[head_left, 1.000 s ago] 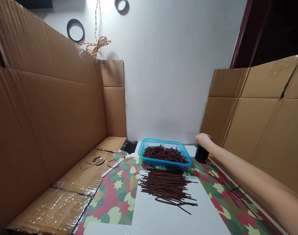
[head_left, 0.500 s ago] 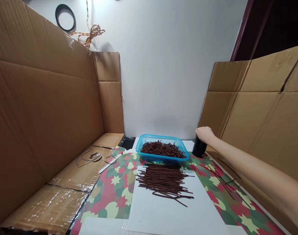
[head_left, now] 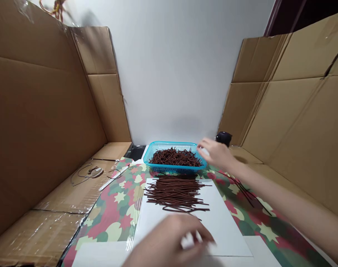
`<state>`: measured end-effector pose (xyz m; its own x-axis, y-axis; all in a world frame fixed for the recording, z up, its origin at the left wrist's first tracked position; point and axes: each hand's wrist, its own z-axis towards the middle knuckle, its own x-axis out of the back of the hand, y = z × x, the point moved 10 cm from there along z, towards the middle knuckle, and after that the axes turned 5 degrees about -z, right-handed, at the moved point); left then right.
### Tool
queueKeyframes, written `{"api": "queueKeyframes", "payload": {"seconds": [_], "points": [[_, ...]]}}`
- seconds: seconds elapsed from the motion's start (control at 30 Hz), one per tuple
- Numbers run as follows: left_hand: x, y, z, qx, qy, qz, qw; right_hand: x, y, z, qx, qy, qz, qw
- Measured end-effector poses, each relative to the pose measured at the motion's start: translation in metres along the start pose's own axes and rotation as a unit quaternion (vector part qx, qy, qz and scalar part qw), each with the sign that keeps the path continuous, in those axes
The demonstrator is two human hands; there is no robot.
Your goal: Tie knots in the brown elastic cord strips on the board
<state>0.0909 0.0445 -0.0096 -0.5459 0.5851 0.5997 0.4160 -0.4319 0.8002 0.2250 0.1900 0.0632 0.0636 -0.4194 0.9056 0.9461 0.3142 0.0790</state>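
My left hand [head_left: 171, 239], smeared by motion, hovers over the white sheet [head_left: 227, 226] with its fingers curved and a gap between thumb and fingers. Above the sheet's far part lies a bundle of thin dark brown sticks [head_left: 176, 191], mostly laid side by side, a few askew. My right hand [head_left: 217, 152] is at the right end of a blue plastic basket [head_left: 174, 168], fingers bent and apart, nothing visible in them. Short broken brown pieces [head_left: 174, 157] fill the basket. Behind my right hand stands a black cylindrical object [head_left: 224, 138], partly hidden.
Several loose sticks [head_left: 245, 193] lie on the patterned cover [head_left: 119, 211] at right. At left are a white strip [head_left: 113, 178] and a small pale device with a cord [head_left: 95, 172]. Cardboard walls [head_left: 46, 122] rise on both sides.
My right hand has let go of the black cylinder and moved left to the basket. My left hand has come into view from below. The camera has tilted down.
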Motion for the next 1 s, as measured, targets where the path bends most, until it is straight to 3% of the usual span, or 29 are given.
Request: {"api": "queueKeyframes", "payload": {"seconds": [0.07, 0.13, 0.23, 0.43, 0.6, 0.8, 1.0], "points": [[0.034, -0.011, 0.02, -0.01, 0.028, 0.082, 0.996, -0.01, -0.051, -0.023, 0.117, -0.039, 0.08, 0.989], [0.058, -0.034, 0.038, 0.01, 0.052, 0.159, 0.986, -0.02, -0.086, -0.044, 0.182, -0.065, 0.144, 0.97], [0.061, -0.071, 0.057, 0.041, 0.021, 0.183, 0.982, -0.042, -0.108, -0.058, 0.195, -0.089, 0.208, 0.954], [0.058, -0.107, 0.067, 0.059, 0.009, 0.139, 0.988, -0.087, -0.106, -0.061, 0.121, -0.098, 0.284, 0.946], [0.058, -0.117, 0.065, 0.051, -0.004, 0.063, 0.997, -0.108, -0.095, -0.063, 0.018, -0.122, 0.431, 0.894], [0.06, -0.111, 0.065, 0.014, 0.02, 0.047, 0.999, -0.113, -0.089, -0.065, -0.02, -0.132, 0.463, 0.876], [0.065, -0.107, 0.065, 0.018, 0.046, 0.027, 0.998, -0.104, -0.077, -0.067, -0.039, -0.111, 0.47, 0.875]]}}
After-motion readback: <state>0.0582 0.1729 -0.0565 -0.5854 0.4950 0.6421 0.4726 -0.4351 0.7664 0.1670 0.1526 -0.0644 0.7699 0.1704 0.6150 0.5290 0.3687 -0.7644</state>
